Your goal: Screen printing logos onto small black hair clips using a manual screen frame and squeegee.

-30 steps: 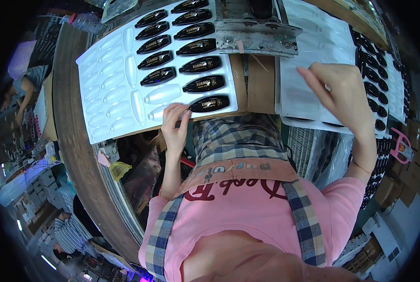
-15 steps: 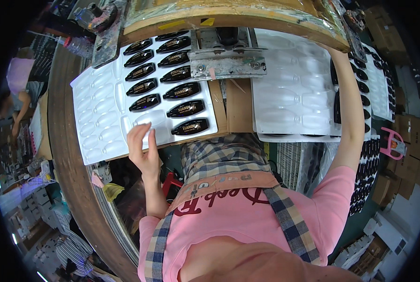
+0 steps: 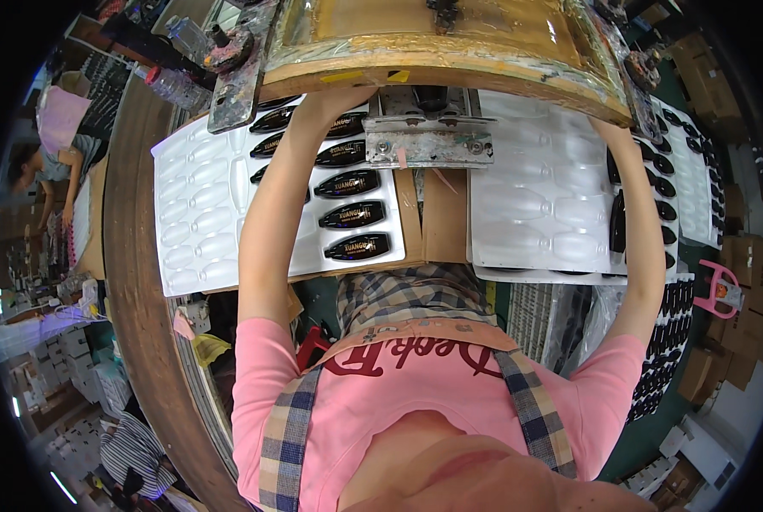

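My left hand [image 3: 347, 96] reaches up to the underside of the wooden screen frame [image 3: 445, 75], its fingers hidden there. At the frame's right end my right hand [image 3: 606, 128] is likewise mostly hidden. Below the frame's middle sits a stained metal fixture [image 3: 433, 149] with a black piece [image 3: 430, 96] in it. On the left, a white moulded tray [image 3: 198, 247] holds several glossy black printed bottle-shaped pieces [image 3: 354, 213] beside empty recesses. A second white tray [image 3: 531, 218] lies right of the fixture, over more black pieces.
Two co-workers [image 3: 61, 171] [image 3: 134, 452] are at the far left, past a wooden edge [image 3: 130, 333]. Bottles [image 3: 168, 85] stand at the upper left. A pink stool [image 3: 719, 290], cartons [image 3: 731, 350] and racks of black pieces [image 3: 663, 341] are at the right.
The screen frame has come down into view over the fixture. My left hand has left the tray and moved up to it; my right hand has also moved up to the frame.
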`<state>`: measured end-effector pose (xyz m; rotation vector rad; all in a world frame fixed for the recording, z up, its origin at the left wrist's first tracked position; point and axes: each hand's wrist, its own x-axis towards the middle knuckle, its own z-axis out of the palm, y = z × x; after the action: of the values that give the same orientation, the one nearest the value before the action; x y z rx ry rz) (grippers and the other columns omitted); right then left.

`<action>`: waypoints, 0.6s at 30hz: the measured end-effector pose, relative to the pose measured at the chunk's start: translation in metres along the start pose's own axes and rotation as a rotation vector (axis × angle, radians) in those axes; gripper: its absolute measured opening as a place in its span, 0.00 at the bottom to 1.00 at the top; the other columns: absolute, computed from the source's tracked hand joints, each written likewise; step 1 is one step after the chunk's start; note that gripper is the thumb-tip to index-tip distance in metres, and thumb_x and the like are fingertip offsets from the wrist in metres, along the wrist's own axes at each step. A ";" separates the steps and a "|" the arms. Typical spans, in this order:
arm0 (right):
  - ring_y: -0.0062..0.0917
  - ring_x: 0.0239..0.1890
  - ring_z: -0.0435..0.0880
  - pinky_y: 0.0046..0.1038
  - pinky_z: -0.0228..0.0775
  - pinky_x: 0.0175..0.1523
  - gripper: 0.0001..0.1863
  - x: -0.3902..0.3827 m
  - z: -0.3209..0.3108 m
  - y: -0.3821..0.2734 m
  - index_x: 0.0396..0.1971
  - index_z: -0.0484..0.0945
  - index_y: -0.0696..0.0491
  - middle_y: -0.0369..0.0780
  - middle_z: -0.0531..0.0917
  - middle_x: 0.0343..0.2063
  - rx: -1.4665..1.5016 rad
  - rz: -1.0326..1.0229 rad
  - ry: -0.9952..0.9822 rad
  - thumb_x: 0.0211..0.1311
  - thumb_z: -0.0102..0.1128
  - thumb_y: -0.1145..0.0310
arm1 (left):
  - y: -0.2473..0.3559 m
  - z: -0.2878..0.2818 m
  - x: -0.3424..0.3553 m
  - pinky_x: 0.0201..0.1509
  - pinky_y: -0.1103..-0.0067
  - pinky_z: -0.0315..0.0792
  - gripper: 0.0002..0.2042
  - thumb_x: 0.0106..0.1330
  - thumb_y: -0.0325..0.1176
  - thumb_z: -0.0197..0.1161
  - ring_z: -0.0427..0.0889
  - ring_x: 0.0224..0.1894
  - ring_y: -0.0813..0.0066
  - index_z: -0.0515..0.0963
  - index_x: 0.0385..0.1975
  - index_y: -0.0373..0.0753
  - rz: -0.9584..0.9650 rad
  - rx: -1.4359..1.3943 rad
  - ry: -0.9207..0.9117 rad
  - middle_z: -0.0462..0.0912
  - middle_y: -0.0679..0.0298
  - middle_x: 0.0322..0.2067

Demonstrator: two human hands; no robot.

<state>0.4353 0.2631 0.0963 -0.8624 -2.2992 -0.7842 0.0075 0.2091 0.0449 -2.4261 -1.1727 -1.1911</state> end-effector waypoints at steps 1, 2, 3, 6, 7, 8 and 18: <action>0.43 0.37 0.74 0.32 0.67 0.39 0.16 -0.007 -0.006 -0.011 0.36 0.74 0.58 0.47 0.77 0.36 0.201 0.167 -0.102 0.50 0.58 0.65 | -0.003 -0.001 0.011 0.49 0.78 0.66 0.16 0.61 0.36 0.52 0.71 0.47 0.70 0.66 0.48 0.37 -0.143 -0.064 -0.025 0.71 0.62 0.45; 0.38 0.39 0.74 0.30 0.65 0.44 0.16 0.001 -0.022 -0.032 0.37 0.74 0.58 0.46 0.77 0.36 0.343 0.282 -0.186 0.50 0.58 0.66 | -0.001 -0.009 0.020 0.49 0.78 0.66 0.16 0.61 0.36 0.52 0.71 0.46 0.70 0.67 0.47 0.37 -0.307 -0.160 -0.025 0.71 0.63 0.44; 0.33 0.41 0.74 0.29 0.63 0.48 0.16 0.014 -0.041 -0.057 0.38 0.74 0.58 0.44 0.77 0.37 0.482 0.395 -0.273 0.50 0.59 0.67 | -0.003 -0.014 0.027 0.48 0.79 0.66 0.15 0.61 0.35 0.52 0.71 0.45 0.71 0.67 0.46 0.37 -0.433 -0.272 0.009 0.72 0.63 0.43; 0.25 0.36 0.73 0.25 0.64 0.45 0.17 0.042 -0.083 -0.101 0.35 0.74 0.59 0.40 0.78 0.33 0.776 0.668 -0.463 0.48 0.63 0.65 | -0.009 -0.020 0.038 0.47 0.80 0.66 0.14 0.60 0.34 0.52 0.72 0.42 0.73 0.69 0.44 0.36 -0.685 -0.642 0.168 0.73 0.64 0.40; 0.24 0.35 0.73 0.25 0.64 0.44 0.17 0.050 -0.091 -0.110 0.35 0.74 0.59 0.39 0.78 0.33 0.748 0.609 -0.479 0.47 0.63 0.64 | -0.012 -0.024 0.039 0.46 0.80 0.66 0.13 0.60 0.33 0.53 0.72 0.42 0.73 0.70 0.44 0.36 -0.740 -0.745 0.230 0.74 0.65 0.39; 0.22 0.34 0.72 0.24 0.63 0.44 0.18 0.060 -0.094 -0.117 0.34 0.74 0.59 0.38 0.78 0.32 0.727 0.547 -0.491 0.47 0.64 0.63 | -0.013 -0.032 0.036 0.46 0.81 0.66 0.13 0.60 0.33 0.53 0.73 0.41 0.74 0.70 0.43 0.36 -0.784 -0.824 0.288 0.74 0.65 0.38; 0.33 0.35 0.75 0.26 0.65 0.41 0.25 0.111 -0.045 -0.182 0.41 0.71 0.59 0.45 0.76 0.33 0.716 0.430 -0.657 0.48 0.62 0.57 | 0.062 -0.121 -0.029 0.38 0.88 0.65 0.09 0.59 0.29 0.55 0.71 0.31 0.85 0.75 0.36 0.33 -0.936 -0.842 0.492 0.76 0.69 0.28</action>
<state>0.2477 0.1617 0.1416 -1.2971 -2.4815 0.5730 -0.0286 0.0929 0.1127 -1.6689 -1.9552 -2.8104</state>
